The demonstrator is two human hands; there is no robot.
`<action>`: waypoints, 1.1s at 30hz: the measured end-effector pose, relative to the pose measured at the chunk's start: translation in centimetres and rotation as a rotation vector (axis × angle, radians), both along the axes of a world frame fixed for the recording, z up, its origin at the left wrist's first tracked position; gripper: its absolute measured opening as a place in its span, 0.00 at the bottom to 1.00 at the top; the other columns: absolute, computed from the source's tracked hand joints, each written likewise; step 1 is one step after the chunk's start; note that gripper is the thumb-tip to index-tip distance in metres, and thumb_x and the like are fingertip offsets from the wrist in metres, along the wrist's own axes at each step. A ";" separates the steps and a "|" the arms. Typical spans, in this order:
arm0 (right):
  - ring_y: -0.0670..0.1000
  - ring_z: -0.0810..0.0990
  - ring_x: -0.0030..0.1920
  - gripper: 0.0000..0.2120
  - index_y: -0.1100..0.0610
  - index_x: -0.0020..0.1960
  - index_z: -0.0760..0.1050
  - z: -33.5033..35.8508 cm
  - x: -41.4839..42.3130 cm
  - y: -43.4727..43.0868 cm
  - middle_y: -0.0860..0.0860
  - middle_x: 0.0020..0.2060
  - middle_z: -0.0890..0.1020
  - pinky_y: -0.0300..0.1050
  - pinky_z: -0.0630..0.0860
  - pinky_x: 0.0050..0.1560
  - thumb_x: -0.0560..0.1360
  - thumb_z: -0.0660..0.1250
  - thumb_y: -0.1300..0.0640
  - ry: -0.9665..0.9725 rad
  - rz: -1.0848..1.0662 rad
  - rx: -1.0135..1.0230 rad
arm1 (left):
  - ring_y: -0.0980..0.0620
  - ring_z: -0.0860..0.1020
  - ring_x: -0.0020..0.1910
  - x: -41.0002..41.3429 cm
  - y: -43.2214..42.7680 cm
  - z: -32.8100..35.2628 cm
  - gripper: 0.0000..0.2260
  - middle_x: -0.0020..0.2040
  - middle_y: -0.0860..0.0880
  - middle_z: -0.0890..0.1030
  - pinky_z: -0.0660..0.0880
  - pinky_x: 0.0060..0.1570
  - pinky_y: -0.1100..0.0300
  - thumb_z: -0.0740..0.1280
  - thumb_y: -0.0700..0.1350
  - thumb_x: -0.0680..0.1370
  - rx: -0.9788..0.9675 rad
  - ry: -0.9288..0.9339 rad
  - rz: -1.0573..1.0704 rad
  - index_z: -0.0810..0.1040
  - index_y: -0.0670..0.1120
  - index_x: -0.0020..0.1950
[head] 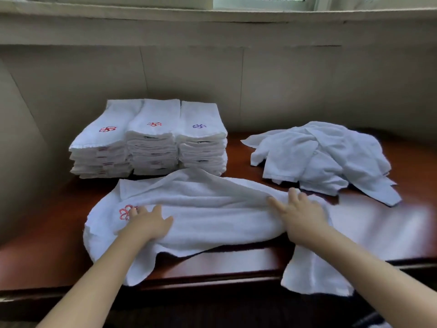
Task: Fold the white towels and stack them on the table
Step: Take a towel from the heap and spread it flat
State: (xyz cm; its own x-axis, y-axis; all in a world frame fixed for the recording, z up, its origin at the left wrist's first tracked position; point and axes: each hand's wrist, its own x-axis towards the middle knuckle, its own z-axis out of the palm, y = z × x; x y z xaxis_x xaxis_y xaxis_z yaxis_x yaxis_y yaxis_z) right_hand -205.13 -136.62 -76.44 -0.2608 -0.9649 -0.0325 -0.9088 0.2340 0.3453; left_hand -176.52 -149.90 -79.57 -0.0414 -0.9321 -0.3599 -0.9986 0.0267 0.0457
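Note:
A white towel (pixel 208 216) with a red embroidered logo lies lengthwise across the front of the dark wooden table (pixel 383 223), its near edge hanging over the table's front. My left hand (pixel 147 223) rests flat on the towel's left part, fingers spread beside the logo. My right hand (pixel 300 214) presses flat on its right part, fingers straight. Three stacks of folded white towels (pixel 151 140) stand side by side behind it. A loose heap of unfolded white towels (pixel 326 157) lies at the back right.
A beige wall (pixel 283 91) rises directly behind the table, with a window ledge above. Bare glossy tabletop shows to the right of the spread towel and at the far left front.

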 end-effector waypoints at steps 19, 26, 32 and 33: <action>0.60 0.69 0.61 0.17 0.56 0.63 0.74 8.1 -6.0 -9.1 0.58 0.62 0.70 0.53 0.66 0.61 0.77 0.58 0.61 0.120 -0.044 -0.422 | 0.43 0.68 0.67 -4.7 1.2 1.6 0.18 0.68 0.44 0.70 0.69 0.62 0.47 0.56 0.48 0.78 -0.288 0.053 -0.050 0.69 0.47 0.68; 0.59 0.78 0.56 0.20 0.58 0.57 0.75 -0.1 -5.8 -2.4 0.57 0.56 0.79 0.47 0.69 0.46 0.80 0.53 0.44 -0.245 -0.185 -0.277 | 0.43 0.60 0.72 -3.7 -0.6 0.4 0.27 0.74 0.47 0.61 0.64 0.65 0.47 0.49 0.62 0.80 -0.236 0.030 -0.115 0.62 0.48 0.74; 0.55 0.77 0.56 0.28 0.56 0.60 0.74 -0.3 -9.9 1.5 0.53 0.56 0.80 0.45 0.73 0.52 0.74 0.60 0.34 -0.432 -0.316 0.013 | 0.42 0.62 0.70 -4.9 0.3 0.8 0.23 0.72 0.44 0.64 0.65 0.63 0.48 0.49 0.58 0.82 -0.264 0.002 -0.059 0.66 0.45 0.71; 0.55 0.77 0.54 0.27 0.58 0.59 0.73 -0.8 -9.5 1.8 0.54 0.54 0.80 0.43 0.71 0.47 0.73 0.65 0.37 -0.504 -0.310 0.010 | 0.42 0.66 0.67 -5.4 0.7 1.0 0.22 0.70 0.44 0.68 0.67 0.60 0.49 0.51 0.56 0.82 -0.284 0.032 -0.087 0.69 0.45 0.68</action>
State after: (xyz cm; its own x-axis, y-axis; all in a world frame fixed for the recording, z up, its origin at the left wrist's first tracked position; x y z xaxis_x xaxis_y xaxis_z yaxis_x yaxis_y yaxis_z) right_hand -214.63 -134.81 -77.21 -0.4802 -0.8453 -0.2343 -0.8513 0.5135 -0.1075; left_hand -181.89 -149.24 -78.53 -0.1322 -0.9878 -0.0821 -0.9902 0.1279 0.0557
